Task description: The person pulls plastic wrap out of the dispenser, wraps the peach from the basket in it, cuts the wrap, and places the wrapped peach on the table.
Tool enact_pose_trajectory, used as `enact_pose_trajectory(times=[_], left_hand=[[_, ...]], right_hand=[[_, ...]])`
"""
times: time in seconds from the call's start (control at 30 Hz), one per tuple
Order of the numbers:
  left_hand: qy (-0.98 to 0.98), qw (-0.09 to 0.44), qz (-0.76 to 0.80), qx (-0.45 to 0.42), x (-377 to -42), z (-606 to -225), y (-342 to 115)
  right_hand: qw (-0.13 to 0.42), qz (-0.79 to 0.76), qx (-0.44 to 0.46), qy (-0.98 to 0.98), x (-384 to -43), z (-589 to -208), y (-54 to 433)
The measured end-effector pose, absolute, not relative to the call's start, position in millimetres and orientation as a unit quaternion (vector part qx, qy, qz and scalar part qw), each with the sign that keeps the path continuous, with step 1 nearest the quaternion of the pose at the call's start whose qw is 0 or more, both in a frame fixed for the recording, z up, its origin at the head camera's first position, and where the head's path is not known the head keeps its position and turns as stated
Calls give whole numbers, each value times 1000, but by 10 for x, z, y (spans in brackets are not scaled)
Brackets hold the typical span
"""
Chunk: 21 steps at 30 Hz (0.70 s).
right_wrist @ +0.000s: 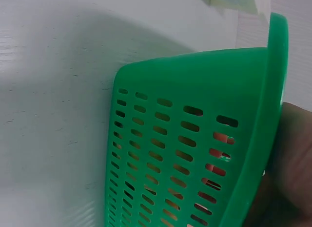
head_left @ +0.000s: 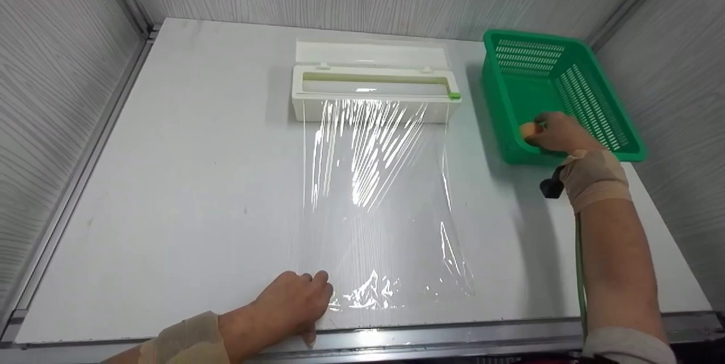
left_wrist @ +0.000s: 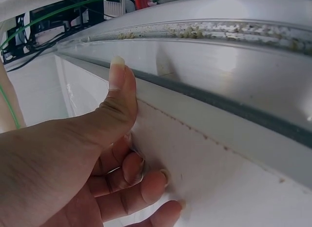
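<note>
Left hand: yours (head_left: 294, 299) sits in front of the dispenser (head_left: 374, 72), at the film's near left corner; thumb stands off the loosely bent fingers, no clear pinch. Can't tell if the fingertips pin the film.
Right hand: yours (head_left: 563, 133) reaches into the basket, fingers curled round an orange piece.
Orange piece (head_left: 529, 129): right of the dispenser and nearer you, at the basket's near-left corner; mostly covered by your fingers, so can't tell what it is or whether it's off the basket floor.
Basket (head_left: 498, 109): just right of the dispenser, apart from it.
Film (head_left: 368, 183): runs from the dispenser towards you, wrinkled along its near edge.
Green slider (head_left: 454, 95): at the dispenser's right end.
Grip advice: I'd get a firm hold on the piece and lift above the rim before coming sideways.
Film advice: keep your left fingers flat on that corner; a tug could crease the sheet or make it cling to itself.
</note>
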<state>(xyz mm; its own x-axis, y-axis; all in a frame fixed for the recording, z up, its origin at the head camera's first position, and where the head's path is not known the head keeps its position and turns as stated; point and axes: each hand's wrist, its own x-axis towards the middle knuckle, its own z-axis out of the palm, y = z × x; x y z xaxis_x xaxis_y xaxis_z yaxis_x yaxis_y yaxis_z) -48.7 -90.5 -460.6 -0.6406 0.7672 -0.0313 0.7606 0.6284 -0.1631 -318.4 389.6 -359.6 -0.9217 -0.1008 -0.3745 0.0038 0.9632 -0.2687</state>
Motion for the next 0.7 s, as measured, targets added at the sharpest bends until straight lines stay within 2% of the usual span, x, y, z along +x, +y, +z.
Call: enact_pose_trajectory(times=[0.13, 0.27, 0.6, 0.7], left_hand=[[-905, 3, 74, -419, -494, -4594, -896], [-903, 20, 80, -422, -502, -4609, -893], [-902, 17, 78, -425, -504, -4616, -902], [-897, 54, 91, -429, -493, -4636, -921]], right_hand=[[202, -137, -23, 970, -3205, -3613, 3914], [191, -145, -29, 971, -3203, -3639, 3958], [103, -179, -28, 978, -3089, -3650, 3976], [71, -204, -26, 976, -3042, -3599, 3947]])
